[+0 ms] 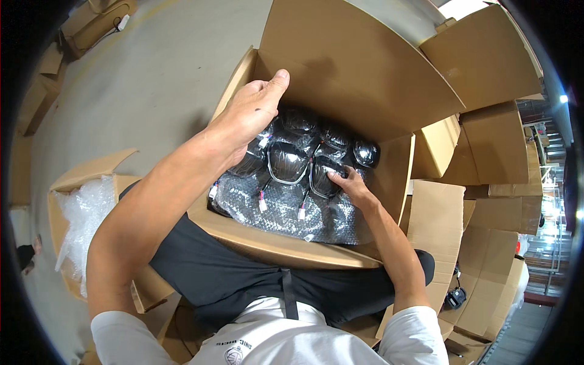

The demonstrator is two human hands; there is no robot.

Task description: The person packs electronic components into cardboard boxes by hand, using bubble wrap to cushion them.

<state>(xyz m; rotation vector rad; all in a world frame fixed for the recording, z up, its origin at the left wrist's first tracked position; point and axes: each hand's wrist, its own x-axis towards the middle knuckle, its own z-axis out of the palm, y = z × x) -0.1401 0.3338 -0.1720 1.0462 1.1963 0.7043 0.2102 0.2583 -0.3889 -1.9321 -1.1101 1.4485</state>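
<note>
My right hand [348,181] grips the edge of a black glossy rounded unit [322,182] inside a large cardboard box [298,252], its thumb on the unit's face. To the left lies a similar unit [287,161] with a pale rim, apparently in clear wrap. Short wires with white connectors [263,205] hang from these units onto a layer of bubble wrap [274,213]. My left hand [252,109] is over the box's left side, thumb stretched out. Its other fingers are mostly hidden, so whether they hold anything does not show. More black units [366,153] sit behind.
A tall box flap [359,67] stands up at the far side. On the left is a smaller box [112,164] with clear bubble wrap [88,219]. Several opened cartons [499,146] crowd the right, with a small black part [455,297] among them.
</note>
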